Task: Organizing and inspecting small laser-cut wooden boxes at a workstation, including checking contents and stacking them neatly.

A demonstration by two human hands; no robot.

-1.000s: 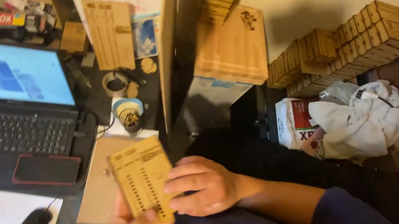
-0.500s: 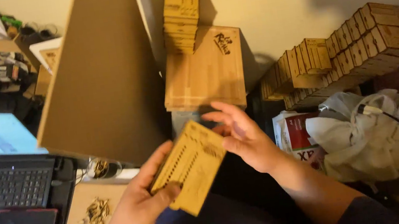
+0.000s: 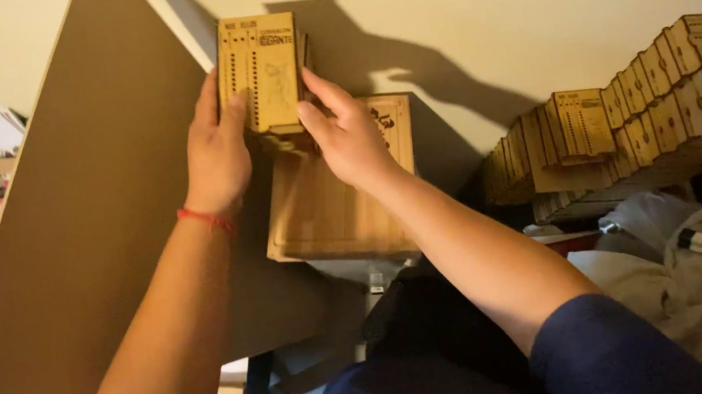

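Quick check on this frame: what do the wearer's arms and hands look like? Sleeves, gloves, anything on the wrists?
Both hands are bare, no gloves or rings visible. The left hand has a thin red string bracelet around the wrist, and that forearm is uncovered. The right hand has nothing on its wrist; a dark navy sleeve is pushed up near the elbow.

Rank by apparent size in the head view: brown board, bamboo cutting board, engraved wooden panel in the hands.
1. Brown board, by far the largest, though nearer the camera.
2. Bamboo cutting board.
3. Engraved wooden panel, held by the left hand and right hand.
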